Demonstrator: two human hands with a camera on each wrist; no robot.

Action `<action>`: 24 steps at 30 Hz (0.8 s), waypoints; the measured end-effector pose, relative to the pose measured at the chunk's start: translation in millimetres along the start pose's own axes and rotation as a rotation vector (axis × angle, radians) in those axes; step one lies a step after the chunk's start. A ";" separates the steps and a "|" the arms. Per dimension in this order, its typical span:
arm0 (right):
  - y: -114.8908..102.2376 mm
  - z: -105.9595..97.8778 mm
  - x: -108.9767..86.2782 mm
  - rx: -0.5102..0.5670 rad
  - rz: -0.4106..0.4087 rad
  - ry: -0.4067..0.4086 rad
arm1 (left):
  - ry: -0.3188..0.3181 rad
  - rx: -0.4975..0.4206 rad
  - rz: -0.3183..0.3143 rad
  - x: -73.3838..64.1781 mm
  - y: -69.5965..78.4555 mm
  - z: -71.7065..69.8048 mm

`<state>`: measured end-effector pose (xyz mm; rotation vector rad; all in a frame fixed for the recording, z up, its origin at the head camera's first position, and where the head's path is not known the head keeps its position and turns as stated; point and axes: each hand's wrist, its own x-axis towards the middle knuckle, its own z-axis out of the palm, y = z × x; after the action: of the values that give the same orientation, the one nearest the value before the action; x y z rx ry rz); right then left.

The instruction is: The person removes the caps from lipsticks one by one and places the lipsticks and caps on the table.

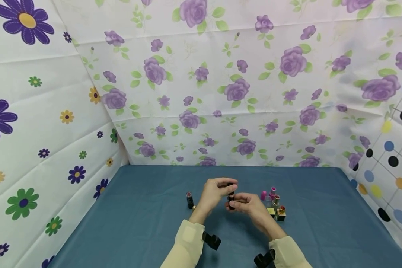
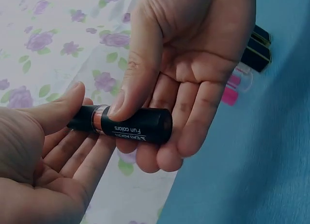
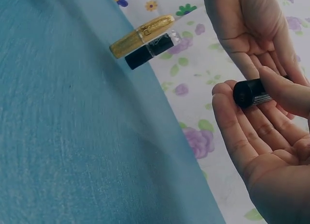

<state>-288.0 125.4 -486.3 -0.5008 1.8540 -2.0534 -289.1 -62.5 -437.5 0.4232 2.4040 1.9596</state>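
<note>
Black, cylindrical, plastic-looking lipstick tube [image 2: 139, 127], likely light, stiff, best gripped near its ends, is pinched there by both hands [image 1: 216, 191] [image 1: 250, 206].

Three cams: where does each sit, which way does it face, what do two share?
Head: on the head, facing forward and down at the blue tabletop and floral backdrop; left hand, right hand, cream sleeves show.
Left wrist: on that wrist, facing across the labelled black tube toward the pink pieces; both hands show.
Right wrist: on that wrist, facing across the same tube toward the gold tube and clear-topped black tube; both hands show.
Shared by both wrist views: labelled black tube, both hands, from opposite sides.
</note>
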 end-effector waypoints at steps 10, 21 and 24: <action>-0.3 -1.6 -2.7 0.027 0.004 0.003 | -0.033 -0.098 -0.038 -0.9 1.1 0.6; 1.3 -2.0 -3.6 0.010 -0.021 0.023 | -0.004 -0.159 -0.043 0.9 -2.6 3.6; 1.5 -1.8 -3.7 0.002 -0.019 0.033 | 0.024 -0.154 -0.039 0.4 -3.8 6.5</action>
<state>-285.6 128.6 -488.0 -0.4888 1.8726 -2.0882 -289.1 -56.9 -442.5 0.3465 2.2353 2.1252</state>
